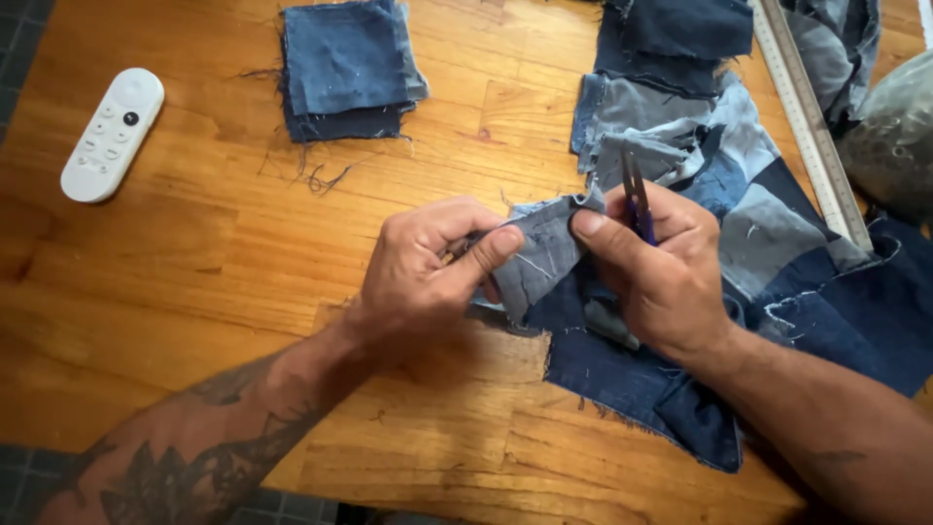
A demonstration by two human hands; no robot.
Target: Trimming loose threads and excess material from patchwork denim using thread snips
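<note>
grey denim patch (544, 255) held up just above the wooden table (194, 253), at the edge of a larger patchwork of blue and grey denim (777, 262) spreading right and down over the tabletop. pinched on its left side by the left hand (428, 272), thumb pressed flat on top, fingers curled under, wrist bent inward, tattooed forearm running down to the lower left. gripped on its right side by the right hand (661, 272), thumb on the fold, fingers closed around a small purple-handled snipping tool (637, 199), blades pointing up; possibly thread snips, hard to tell. further out: stack of blue denim squares (345, 68) at the top, loose threads beside it; white remote control (112, 134) at far left; metal ruler (809, 117) lying diagonally over the cloth at upper right.
</note>
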